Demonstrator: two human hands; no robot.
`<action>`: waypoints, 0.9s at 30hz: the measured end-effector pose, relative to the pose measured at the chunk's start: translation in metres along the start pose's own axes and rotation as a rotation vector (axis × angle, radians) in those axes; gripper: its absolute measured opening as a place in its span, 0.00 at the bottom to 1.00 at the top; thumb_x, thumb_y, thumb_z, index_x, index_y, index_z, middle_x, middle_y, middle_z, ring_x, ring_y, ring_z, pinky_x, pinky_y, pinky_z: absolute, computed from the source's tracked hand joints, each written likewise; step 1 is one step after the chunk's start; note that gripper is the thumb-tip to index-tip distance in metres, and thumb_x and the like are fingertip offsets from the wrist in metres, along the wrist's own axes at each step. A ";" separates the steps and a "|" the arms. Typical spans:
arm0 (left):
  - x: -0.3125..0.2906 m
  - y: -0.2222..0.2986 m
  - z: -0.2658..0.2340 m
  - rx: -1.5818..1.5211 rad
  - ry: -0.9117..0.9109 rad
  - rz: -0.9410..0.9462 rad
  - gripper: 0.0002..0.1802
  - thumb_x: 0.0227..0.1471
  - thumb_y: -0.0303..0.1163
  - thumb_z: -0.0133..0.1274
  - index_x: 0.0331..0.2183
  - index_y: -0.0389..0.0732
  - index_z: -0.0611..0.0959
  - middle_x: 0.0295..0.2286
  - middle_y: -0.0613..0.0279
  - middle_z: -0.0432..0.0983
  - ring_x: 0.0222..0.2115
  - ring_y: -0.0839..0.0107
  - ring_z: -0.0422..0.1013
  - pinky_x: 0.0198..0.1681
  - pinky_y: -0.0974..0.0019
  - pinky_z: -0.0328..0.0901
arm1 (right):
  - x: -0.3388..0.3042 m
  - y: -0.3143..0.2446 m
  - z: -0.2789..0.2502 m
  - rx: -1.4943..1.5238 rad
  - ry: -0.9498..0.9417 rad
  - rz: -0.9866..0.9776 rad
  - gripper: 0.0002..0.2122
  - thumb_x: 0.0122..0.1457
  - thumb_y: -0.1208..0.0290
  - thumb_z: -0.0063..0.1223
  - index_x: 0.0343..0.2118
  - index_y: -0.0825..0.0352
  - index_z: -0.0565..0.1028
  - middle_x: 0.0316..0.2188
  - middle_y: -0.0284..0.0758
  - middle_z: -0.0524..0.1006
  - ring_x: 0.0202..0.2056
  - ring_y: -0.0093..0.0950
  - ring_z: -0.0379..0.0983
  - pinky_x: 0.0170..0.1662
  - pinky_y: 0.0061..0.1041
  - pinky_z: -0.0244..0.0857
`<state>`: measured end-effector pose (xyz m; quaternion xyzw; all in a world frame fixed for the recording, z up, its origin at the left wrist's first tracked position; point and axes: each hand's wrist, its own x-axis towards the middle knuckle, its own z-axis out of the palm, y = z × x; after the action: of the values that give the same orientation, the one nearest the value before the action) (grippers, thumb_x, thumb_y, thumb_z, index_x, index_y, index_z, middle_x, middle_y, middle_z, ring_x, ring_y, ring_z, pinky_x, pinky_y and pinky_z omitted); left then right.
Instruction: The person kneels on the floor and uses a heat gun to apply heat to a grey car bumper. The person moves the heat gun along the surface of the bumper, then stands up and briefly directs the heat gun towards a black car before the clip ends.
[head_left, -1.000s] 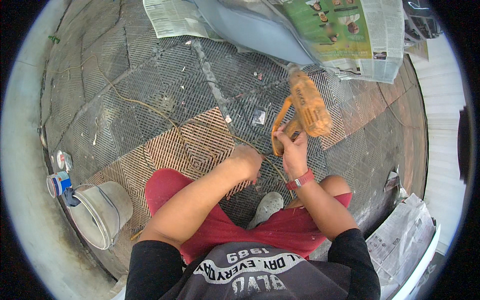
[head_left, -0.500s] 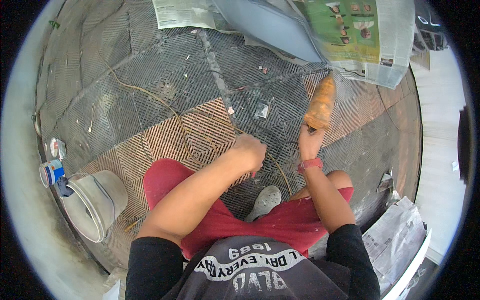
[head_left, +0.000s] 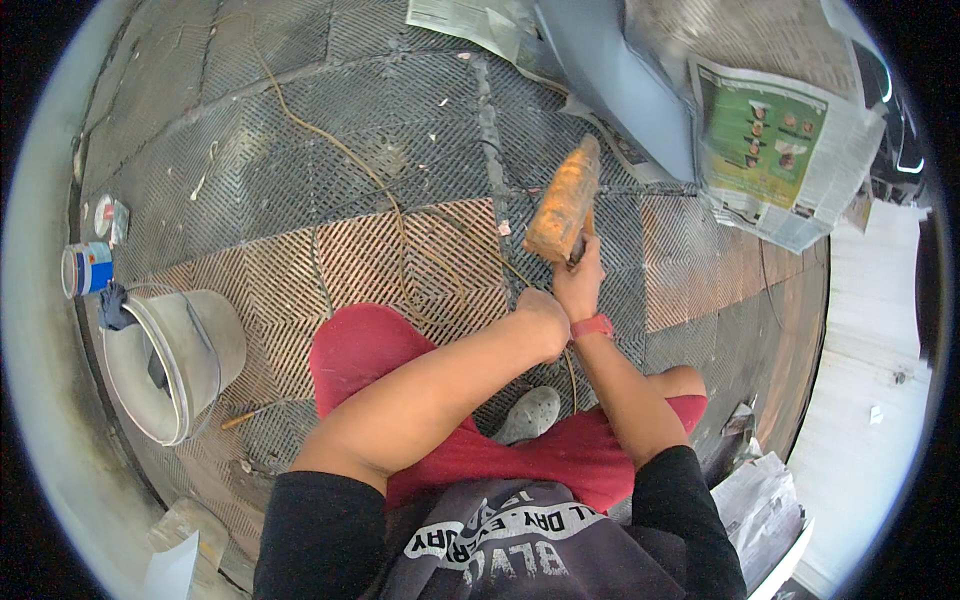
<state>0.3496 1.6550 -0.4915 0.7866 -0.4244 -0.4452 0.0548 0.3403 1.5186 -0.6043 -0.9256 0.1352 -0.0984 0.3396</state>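
Observation:
My right hand [head_left: 580,283] is closed around the lower end of a scuffed orange tapered tool [head_left: 565,205], whose narrow tip points up and away from me. Its exact kind does not show. My left hand [head_left: 545,318] is curled closed beside my right wrist, by the red wristband [head_left: 592,327]. Whatever the left fingers hold, if anything, is hidden behind the hand. Beyond the tool's tip stands a smooth grey-blue panel [head_left: 625,85], with newspaper [head_left: 765,150] hanging along its right side.
A yellowish hose [head_left: 340,143] winds across the slatted floor mats [head_left: 400,250]. At my left stand a white bucket [head_left: 215,340] with a dark cloth [head_left: 115,308] on its rim and a blue can [head_left: 92,268]. Papers [head_left: 760,505] lie at my right.
The orange tool has swung left and tilted, with my right hand coming closer to my left. My left hand has shifted slightly right. The whole view has turned a little.

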 end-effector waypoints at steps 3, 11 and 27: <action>-0.001 -0.010 0.011 -0.025 -0.062 -0.055 0.18 0.46 0.41 0.69 0.41 0.49 0.93 0.45 0.57 0.87 0.48 0.59 0.83 0.50 0.54 0.75 | 0.023 -0.017 0.032 -0.044 -0.013 -0.106 0.21 0.58 0.78 0.64 0.54 0.67 0.70 0.44 0.52 0.82 0.47 0.51 0.82 0.50 0.44 0.74; 0.011 -0.004 0.034 0.008 -0.114 0.086 0.32 0.44 0.46 0.70 0.54 0.52 0.88 0.49 0.66 0.85 0.48 0.65 0.81 0.44 0.51 0.75 | 0.093 -0.099 0.078 -0.030 -0.081 -0.128 0.24 0.57 0.69 0.69 0.53 0.69 0.70 0.46 0.55 0.81 0.49 0.54 0.80 0.53 0.45 0.72; 0.005 -0.015 0.023 -0.036 -0.075 0.111 0.23 0.45 0.41 0.69 0.46 0.50 0.92 0.45 0.63 0.87 0.45 0.64 0.83 0.46 0.56 0.75 | 0.034 -0.027 0.023 -0.430 -0.151 -0.086 0.25 0.57 0.66 0.68 0.52 0.69 0.67 0.40 0.54 0.82 0.41 0.58 0.80 0.44 0.53 0.73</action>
<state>0.3432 1.6673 -0.5156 0.7435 -0.4611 -0.4780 0.0776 0.3837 1.5417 -0.6003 -0.9863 0.0878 -0.0124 0.1393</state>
